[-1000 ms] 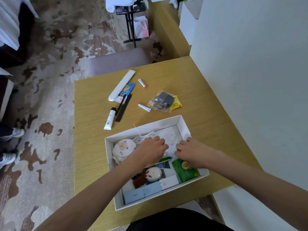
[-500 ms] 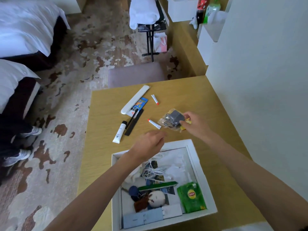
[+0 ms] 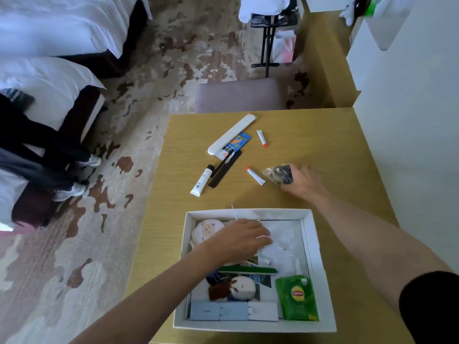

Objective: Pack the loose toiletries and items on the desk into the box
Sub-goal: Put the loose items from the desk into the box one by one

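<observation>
The white box (image 3: 315, 247) stands at the desk's near edge, holding green Lipton tea packets (image 3: 296, 297), a green pen (image 3: 248, 270), a round plush (image 3: 242, 288), blue and white packets and a white cable. My left hand (image 3: 238, 240) lies palm down inside the box on its contents, fingers apart. My right hand (image 3: 301, 181) is closed on a clear plastic bag of dark items (image 3: 278, 174) on the desk beyond the box. Loose on the desk lie two small red-capped tubes (image 3: 255, 176) (image 3: 261, 138), a white tube with black cap (image 3: 202, 180), a black comb (image 3: 224, 168), a long white case (image 3: 231, 134) and a blue sachet (image 3: 236, 143).
The wooden desk (image 3: 323, 145) meets a white wall on the right. A mauve stool (image 3: 238, 95) stands past its far edge. Beds and a seated person's legs and shoes (image 3: 72, 189) are to the left on patterned carpet. A black stand (image 3: 269, 33) is farther back.
My right hand left the box, reached to the plastic bag and closed on it. My left hand rose out of the box, then settled back onto its contents. The camera tilted up.
</observation>
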